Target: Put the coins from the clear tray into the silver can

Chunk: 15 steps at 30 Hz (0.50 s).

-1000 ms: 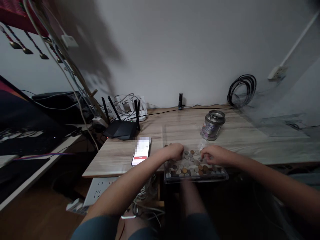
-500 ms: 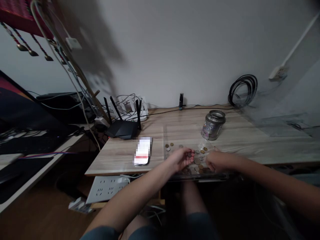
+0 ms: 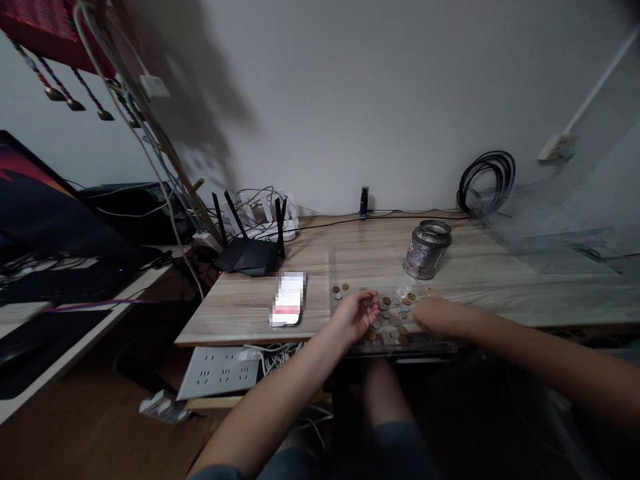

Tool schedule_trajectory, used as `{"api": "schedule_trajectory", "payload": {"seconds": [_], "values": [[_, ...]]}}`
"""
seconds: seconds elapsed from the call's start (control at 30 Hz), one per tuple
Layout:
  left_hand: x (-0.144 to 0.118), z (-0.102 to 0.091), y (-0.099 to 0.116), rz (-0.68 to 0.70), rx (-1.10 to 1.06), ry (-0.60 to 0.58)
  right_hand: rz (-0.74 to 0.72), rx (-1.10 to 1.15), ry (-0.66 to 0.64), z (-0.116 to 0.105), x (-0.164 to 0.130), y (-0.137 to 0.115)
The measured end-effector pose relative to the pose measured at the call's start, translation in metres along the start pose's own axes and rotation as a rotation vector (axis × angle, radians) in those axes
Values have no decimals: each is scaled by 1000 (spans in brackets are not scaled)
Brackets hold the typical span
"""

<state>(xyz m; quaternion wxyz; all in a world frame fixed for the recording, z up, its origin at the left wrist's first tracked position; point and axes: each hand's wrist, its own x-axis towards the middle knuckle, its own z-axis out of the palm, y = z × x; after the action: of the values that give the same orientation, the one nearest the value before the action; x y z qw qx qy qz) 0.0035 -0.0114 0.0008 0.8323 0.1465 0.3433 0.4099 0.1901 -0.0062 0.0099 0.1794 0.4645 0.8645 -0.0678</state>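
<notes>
Several silver and brass-coloured coins (image 3: 395, 321) lie spread near the front edge of the desk, on what looks like a clear sheet. My left hand (image 3: 359, 316) rests at their left side, palm turned inward and fingers curled; what is inside the curl is too small to make out. At the right of the coins is my right hand (image 3: 431, 315), blurred, with its fingers mostly hidden. Behind the coins stands an open metal tin (image 3: 427, 252) with a printed pattern. A small clear plastic piece (image 3: 407, 288) lies between the tin and the coins.
A phone (image 3: 289, 299) with a lit screen lies left of the coins. Farther back are a black router (image 3: 249, 256) and a small dark bottle (image 3: 364, 202). Coiled black cable (image 3: 486, 181) leans on the wall. A power strip (image 3: 220, 370) sits below the desk edge.
My left hand has shifted a little left, away from the coins in the middle, uncovering more of them. My right hand stays nearly in place. The camera view has shifted slightly.
</notes>
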Motion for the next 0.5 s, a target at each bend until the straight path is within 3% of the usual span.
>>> {"api": "schedule_trajectory", "payload": {"seconds": [0.2, 0.3, 0.5], "values": [[3, -1, -1, 16, -27, 5, 38, -144, -58, -20, -5, -15], [7, 1, -5, 36, -66, 20, 21, -72, -67, -39, -5, -13], [15, 21, -11, -98, -87, -39, -87, 416, 244, -68, 13, -8]]}}
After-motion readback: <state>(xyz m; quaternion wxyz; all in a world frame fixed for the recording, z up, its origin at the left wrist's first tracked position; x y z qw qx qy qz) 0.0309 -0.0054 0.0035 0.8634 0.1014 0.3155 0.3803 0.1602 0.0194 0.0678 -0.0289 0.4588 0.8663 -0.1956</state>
